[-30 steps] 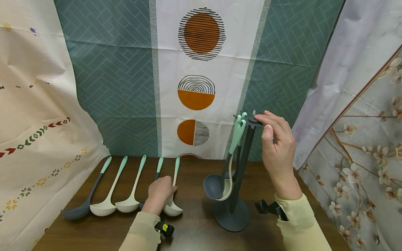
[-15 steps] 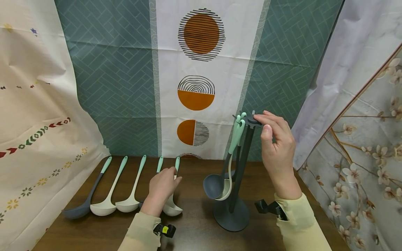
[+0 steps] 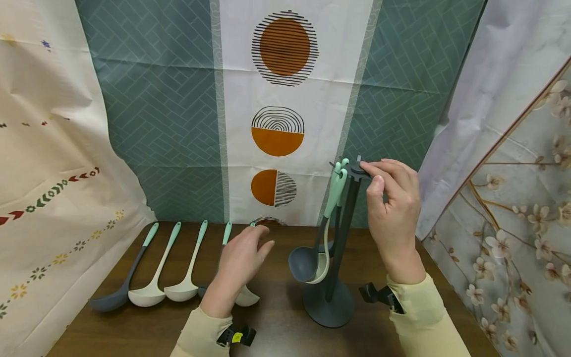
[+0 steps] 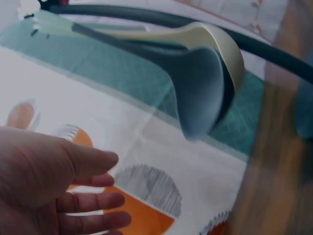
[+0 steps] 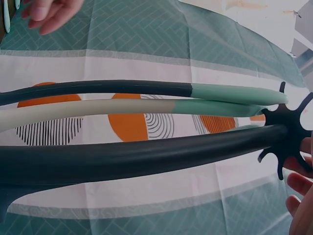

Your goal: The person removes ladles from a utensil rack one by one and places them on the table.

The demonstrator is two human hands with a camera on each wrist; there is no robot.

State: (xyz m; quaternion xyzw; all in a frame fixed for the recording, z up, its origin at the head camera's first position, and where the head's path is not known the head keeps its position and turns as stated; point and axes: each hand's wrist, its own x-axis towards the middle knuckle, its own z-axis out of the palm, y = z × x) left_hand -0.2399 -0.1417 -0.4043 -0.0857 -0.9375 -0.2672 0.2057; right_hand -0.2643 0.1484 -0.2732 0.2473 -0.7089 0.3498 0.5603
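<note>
In the head view the left hand hovers, fingers extended and empty, over the rightmost white ladle, hiding most of its handle. The left wrist view shows that hand with fingers apart. At the stand's hooked top the right hand touches with its fingers; in the right wrist view its fingertips lie at the star-shaped hooks. Ladles with green handles hang on the stand's left side, among them a dark one and a white one.
Left on the brown table lie a dark ladle, two white ladles and another green-handled one partly behind the left hand. The stand's round base sits right of centre. Patterned cloths hang behind and at both sides.
The left hand has risen off the rightmost ladle and moved right and up, its fingers spreading. The right hand stays at the stand's top with a slight shift.
</note>
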